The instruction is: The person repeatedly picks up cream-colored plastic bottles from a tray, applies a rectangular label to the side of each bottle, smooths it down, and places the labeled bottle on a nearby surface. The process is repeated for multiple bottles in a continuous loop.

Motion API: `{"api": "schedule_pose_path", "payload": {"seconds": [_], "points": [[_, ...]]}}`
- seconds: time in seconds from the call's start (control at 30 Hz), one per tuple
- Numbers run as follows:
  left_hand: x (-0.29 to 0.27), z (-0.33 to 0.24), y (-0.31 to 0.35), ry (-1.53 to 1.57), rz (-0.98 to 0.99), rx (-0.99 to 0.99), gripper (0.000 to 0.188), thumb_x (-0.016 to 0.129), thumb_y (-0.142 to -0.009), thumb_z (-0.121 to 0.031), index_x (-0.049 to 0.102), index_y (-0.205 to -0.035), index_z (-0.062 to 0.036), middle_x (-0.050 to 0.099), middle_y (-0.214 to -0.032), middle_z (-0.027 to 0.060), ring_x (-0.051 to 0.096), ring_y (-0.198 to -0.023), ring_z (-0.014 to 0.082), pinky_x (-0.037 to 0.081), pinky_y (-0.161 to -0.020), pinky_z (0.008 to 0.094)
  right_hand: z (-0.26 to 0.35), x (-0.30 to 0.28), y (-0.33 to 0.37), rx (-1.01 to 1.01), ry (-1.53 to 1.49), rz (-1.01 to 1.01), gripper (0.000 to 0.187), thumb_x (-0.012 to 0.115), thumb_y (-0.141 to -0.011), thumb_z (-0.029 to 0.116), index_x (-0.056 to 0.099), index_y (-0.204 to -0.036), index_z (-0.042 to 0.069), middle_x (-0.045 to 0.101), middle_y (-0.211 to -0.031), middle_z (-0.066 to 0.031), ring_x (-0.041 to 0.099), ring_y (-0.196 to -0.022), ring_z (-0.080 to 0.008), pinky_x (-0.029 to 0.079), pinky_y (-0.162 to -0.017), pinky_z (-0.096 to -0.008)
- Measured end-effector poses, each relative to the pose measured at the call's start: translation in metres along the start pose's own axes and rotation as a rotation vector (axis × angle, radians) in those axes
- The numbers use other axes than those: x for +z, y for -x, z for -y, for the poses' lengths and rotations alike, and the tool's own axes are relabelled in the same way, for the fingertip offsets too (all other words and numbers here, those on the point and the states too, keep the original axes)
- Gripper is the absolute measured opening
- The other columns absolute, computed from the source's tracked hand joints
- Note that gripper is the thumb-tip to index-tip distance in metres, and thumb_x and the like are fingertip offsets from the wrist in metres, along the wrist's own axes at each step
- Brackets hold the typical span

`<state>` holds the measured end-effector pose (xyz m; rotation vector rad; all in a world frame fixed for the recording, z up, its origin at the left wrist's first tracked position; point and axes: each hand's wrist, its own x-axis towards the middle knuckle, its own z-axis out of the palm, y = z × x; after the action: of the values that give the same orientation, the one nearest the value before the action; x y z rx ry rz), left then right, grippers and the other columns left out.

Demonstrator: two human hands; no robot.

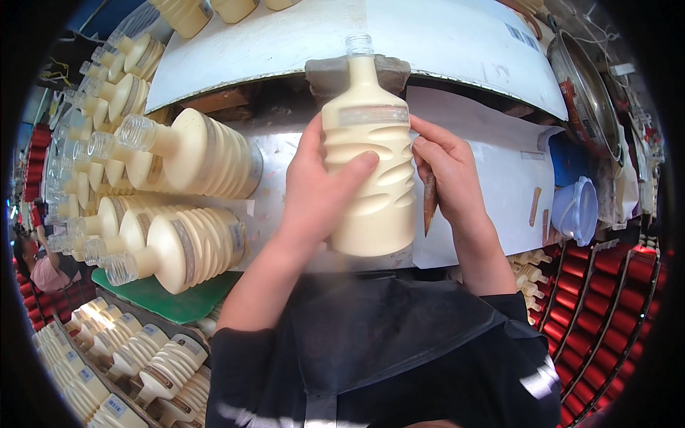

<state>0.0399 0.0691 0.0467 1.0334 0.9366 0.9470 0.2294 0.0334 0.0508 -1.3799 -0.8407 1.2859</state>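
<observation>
I hold a cream-coloured ribbed plastic bottle [367, 164] upright in front of me; it has a clear threaded neck and a clear band near its shoulder. My left hand [321, 192] wraps its left side, thumb across the ribs. My right hand [449, 178] touches the bottle's right edge with its fingertips and holds a thin brown pointed tool [429, 207] that points down. The bottle's base stands by the near edge of the metal worktop [275, 153].
Several identical cream bottles [193, 157] lie stacked on their sides to the left. More bottles [143, 357] fill a crate at lower left. A white sheet [499, 164] covers the right of the top. A blue plastic container [578, 210] and red spools [606, 299] stand right.
</observation>
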Motion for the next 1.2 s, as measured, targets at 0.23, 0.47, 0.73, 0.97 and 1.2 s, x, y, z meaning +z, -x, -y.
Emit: {"api": "schedule_pose_path", "payload": {"seconds": [0.23, 0.47, 0.73, 0.97, 1.2], "points": [[-0.006, 0.002, -0.003, -0.071, 0.000, 0.118, 0.074, 0.072, -0.091, -0.017, 0.035, -0.152, 0.0011, 0.055, -0.141, 0.0186, 0.058, -0.126, 0.0240, 0.047, -0.107, 0.0364, 0.010, 0.004, -0.008, -0.196, 0.178, -0.071, 0.035, 0.066, -0.098, 0.021, 0.062, -0.124, -0.003, 0.061, -0.088, 0.0013, 0.056, -0.082, -0.0060, 0.046, -0.074, -0.0230], [-0.021, -0.010, -0.022, 0.002, 0.022, 0.075, 0.044, 0.046, -0.110, -0.038, 0.055, -0.137, -0.0050, 0.064, -0.122, 0.0042, 0.058, -0.109, 0.0124, 0.046, -0.096, 0.0303, 0.017, 0.014, -0.025, -0.173, 0.292, -0.069, 0.046, 0.078, -0.089, 0.033, 0.063, -0.116, -0.001, 0.054, -0.078, 0.0038, 0.051, -0.073, -0.0051, 0.043, -0.067, -0.0222], [-0.017, 0.009, -0.037, 0.152, -0.017, 0.091, 0.029, 0.064, -0.103, -0.025, 0.058, -0.122, -0.0033, 0.065, -0.114, 0.0045, 0.059, -0.102, 0.0091, 0.050, -0.090, 0.0257, 0.010, 0.015, -0.027, -0.198, 0.359, -0.107, 0.046, 0.079, -0.085, 0.035, 0.065, -0.112, 0.000, 0.051, -0.076, 0.0045, 0.048, -0.070, -0.0050, 0.041, -0.063, -0.0229], [-0.018, 0.011, -0.037, 0.172, -0.031, 0.080, 0.028, 0.064, -0.103, -0.024, 0.060, -0.121, -0.0030, 0.065, -0.113, 0.0047, 0.060, -0.101, 0.0092, 0.051, -0.090, 0.0260, 0.012, 0.018, -0.026, -0.197, 0.379, -0.136, 0.046, 0.079, -0.083, 0.035, 0.065, -0.110, 0.000, 0.049, -0.075, 0.0049, 0.046, -0.069, -0.0052, 0.040, -0.063, -0.0226], [-0.018, 0.012, -0.037, 0.172, -0.036, 0.076, 0.029, 0.063, -0.104, -0.025, 0.060, -0.122, -0.0029, 0.065, -0.114, 0.0051, 0.060, -0.101, 0.0091, 0.051, -0.089, 0.0257, 0.014, 0.021, -0.025, -0.196, 0.390, -0.153, 0.046, 0.079, -0.082, 0.035, 0.064, -0.110, 0.000, 0.047, -0.075, 0.0052, 0.044, -0.069, -0.0052, 0.040, -0.062, -0.0226]]}}
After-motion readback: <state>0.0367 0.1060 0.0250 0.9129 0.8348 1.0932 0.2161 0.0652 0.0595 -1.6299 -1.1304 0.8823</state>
